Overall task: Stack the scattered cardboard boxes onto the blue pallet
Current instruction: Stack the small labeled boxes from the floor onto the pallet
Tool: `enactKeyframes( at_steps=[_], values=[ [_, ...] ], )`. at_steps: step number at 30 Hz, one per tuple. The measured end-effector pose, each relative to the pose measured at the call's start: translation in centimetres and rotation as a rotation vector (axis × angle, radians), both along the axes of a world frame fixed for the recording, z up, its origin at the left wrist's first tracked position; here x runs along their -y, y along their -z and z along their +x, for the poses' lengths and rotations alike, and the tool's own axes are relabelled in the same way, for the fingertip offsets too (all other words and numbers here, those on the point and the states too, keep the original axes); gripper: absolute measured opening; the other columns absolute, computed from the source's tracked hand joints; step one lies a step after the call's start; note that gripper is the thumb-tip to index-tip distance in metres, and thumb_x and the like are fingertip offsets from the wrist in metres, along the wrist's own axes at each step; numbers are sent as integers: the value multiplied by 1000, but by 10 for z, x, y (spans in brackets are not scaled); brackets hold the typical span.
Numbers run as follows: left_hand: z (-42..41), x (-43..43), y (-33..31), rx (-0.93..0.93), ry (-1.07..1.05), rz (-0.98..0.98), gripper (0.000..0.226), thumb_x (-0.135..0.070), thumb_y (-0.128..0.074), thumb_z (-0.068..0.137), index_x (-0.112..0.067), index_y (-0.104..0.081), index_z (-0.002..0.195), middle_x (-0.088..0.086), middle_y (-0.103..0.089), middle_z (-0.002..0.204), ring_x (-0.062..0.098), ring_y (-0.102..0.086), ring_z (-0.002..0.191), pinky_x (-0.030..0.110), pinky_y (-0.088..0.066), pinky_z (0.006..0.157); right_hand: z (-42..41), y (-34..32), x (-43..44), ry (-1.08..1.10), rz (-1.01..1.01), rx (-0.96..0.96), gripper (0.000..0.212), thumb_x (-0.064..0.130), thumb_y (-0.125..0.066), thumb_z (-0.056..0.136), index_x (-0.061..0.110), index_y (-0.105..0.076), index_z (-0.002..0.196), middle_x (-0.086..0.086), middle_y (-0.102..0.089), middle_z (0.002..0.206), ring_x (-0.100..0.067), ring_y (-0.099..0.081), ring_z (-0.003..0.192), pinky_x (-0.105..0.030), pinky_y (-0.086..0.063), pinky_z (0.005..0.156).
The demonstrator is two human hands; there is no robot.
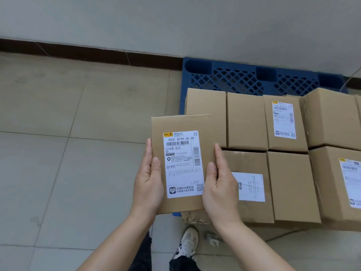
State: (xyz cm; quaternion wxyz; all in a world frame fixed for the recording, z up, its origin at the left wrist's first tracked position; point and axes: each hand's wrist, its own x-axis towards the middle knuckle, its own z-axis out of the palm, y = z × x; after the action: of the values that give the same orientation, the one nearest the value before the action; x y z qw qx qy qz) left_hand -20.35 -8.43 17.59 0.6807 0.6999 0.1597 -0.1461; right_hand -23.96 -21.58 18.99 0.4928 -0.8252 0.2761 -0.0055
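Cardboard box [181, 124] with a white shipping label [183, 163] on its upper face is held between both hands, above the near left corner of the blue pallet [234, 79]. The left hand [149, 184] grips the box's left edge: its thumb lies on top, just touching the label's left margin, while its fingers [148, 149] run pressed together along the side. The right hand [219, 184] mirrors this on the right edge, thumb on the label's right margin and fingers close together along the side wall. How the fingertips sit underneath cannot be told. Beyond and to the right, the stacked boxes [246, 120] stand in two rows on the pallet, sides touching. The pallet sits against the wall on the tiled floor [58, 153]. One shoe [187, 243] shows below the box.
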Motion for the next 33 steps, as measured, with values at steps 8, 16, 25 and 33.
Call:
enactKeyframes(
  at_steps=[8,16,25,33],
  values=[
    [-56,15,29,-89,3,54,45,-26,-35,102,-67,-33,121,-24,-40,143,-1,-40,132,37,-34,112,-55,29,14,-25,12,-116,46,22,-36,100,31,-29,145,35,-26,126,15,-26,118,8,-16,86],
    [-51,21,68,-115,76,73,46,-21,-35,102,-41,-29,143,-17,-42,144,0,-41,130,28,-32,112,-59,56,30,-145,-156,-225,51,21,-42,98,20,-27,147,7,-40,145,-13,-34,132,-20,-25,103],
    [-42,32,107,-124,126,125,46,-25,-35,102,-46,-28,143,-19,-39,146,2,-38,133,36,-30,114,-53,71,48,-267,-370,-354,55,27,-44,96,22,-23,147,0,-40,122,-17,-39,115,-31,-37,91],
    [-42,40,114,-153,162,178,48,-24,-32,102,-45,-22,145,-18,-36,148,5,-36,135,36,-29,114,-59,75,55,-256,-353,-322,51,30,-45,96,19,-32,144,3,-40,118,-15,-38,115,-27,-38,92]
  ],
)
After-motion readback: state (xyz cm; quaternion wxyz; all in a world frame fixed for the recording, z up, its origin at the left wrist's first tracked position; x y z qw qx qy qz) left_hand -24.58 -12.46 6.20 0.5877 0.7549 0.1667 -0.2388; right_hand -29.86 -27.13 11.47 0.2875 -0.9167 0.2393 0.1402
